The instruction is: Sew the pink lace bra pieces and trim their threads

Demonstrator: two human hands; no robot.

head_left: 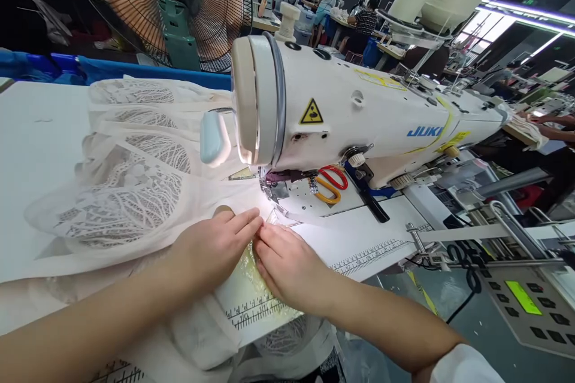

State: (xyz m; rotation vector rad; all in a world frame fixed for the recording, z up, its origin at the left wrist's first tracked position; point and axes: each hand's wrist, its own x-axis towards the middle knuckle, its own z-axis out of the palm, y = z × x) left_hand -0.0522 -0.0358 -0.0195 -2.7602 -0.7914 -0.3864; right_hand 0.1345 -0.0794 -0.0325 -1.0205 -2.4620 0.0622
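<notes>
A white JUKI sewing machine (341,108) stands across the table, its lit needle area just beyond my fingertips. My left hand (215,248) lies palm down on pale fabric, its fingers pressed together toward the needle. My right hand (290,260) meets it at the fingertips, the fingers curled and closed at the fabric's edge. What the right fingers pinch is hidden. White garment pieces with lace cups (139,203) spread out to the left of the machine. Under and between my hands lies a shiny yellowish taped patch (251,272) on the table.
Scissors with red and orange handles (330,188) lie beneath the machine arm, near a black-handled tool (375,206). A large fan (175,6) stands behind the table. A control panel (530,302) and metal tape guide (420,239) are at right. Several people work in the background.
</notes>
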